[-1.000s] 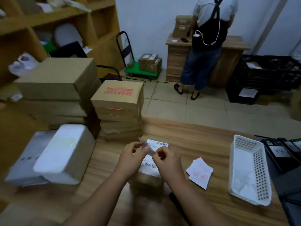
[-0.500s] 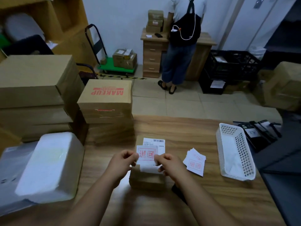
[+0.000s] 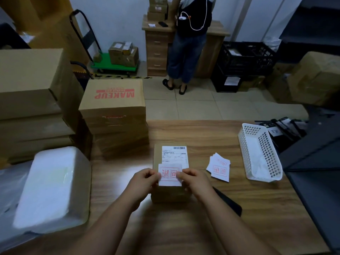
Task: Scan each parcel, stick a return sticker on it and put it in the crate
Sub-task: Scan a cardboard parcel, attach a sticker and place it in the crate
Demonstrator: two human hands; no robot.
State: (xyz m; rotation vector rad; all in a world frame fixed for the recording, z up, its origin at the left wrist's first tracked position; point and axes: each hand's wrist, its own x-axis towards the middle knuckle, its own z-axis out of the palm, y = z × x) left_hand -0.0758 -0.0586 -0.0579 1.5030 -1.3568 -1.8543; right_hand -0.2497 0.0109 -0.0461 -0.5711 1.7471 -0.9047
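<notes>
My left hand (image 3: 142, 179) and right hand (image 3: 195, 180) cover the side edges of the return sticker (image 3: 170, 174); the sticker hides the lower part of the shipping label (image 3: 174, 155); label print too small to read; parcel (image 3: 170, 194) near face partly behind my wrists; dark flat object (image 3: 228, 201) at 4 o'clock of the parcel, unidentifiable, partly under my right forearm; at 12 o'clock, a standing person (image 3: 187, 52) cut off by the top edge.
</notes>
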